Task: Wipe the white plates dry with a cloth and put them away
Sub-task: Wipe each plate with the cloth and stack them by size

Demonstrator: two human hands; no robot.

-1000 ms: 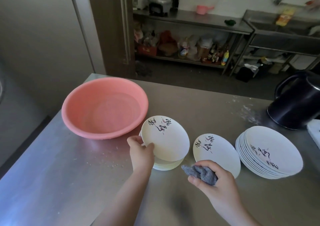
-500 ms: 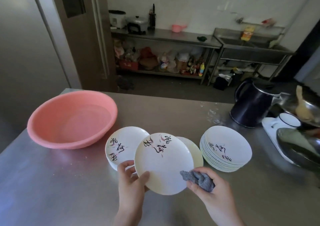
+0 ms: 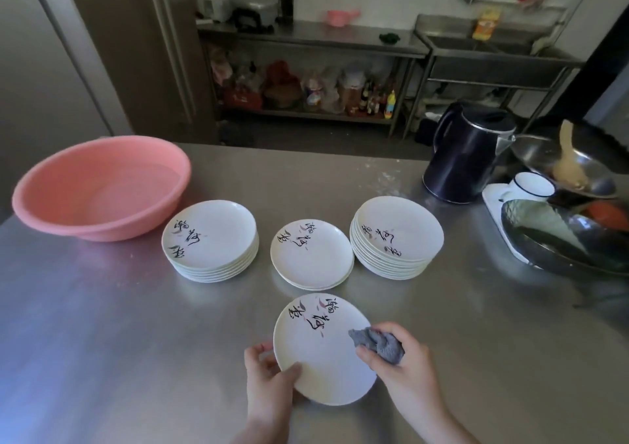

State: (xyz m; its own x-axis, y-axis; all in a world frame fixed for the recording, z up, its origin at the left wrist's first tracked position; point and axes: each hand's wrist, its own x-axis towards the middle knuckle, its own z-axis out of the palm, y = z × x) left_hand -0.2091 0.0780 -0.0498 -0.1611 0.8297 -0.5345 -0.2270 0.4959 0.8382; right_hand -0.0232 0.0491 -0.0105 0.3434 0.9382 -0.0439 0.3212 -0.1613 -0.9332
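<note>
Our left hand (image 3: 269,380) grips the near-left rim of a white plate (image 3: 323,348), thumb curled over the top. Our right hand (image 3: 401,365) clutches a bunched grey cloth (image 3: 377,343) against the plate's right side. The plate sits face up near the counter's (image 3: 102,324) front edge, its black lettering toward the far rim. Beyond it, three plate piles stand in a row: a left stack (image 3: 211,239), a low middle pile (image 3: 311,254) and a right stack (image 3: 396,236). A pink basin (image 3: 98,188) sits toward the far left corner.
</note>
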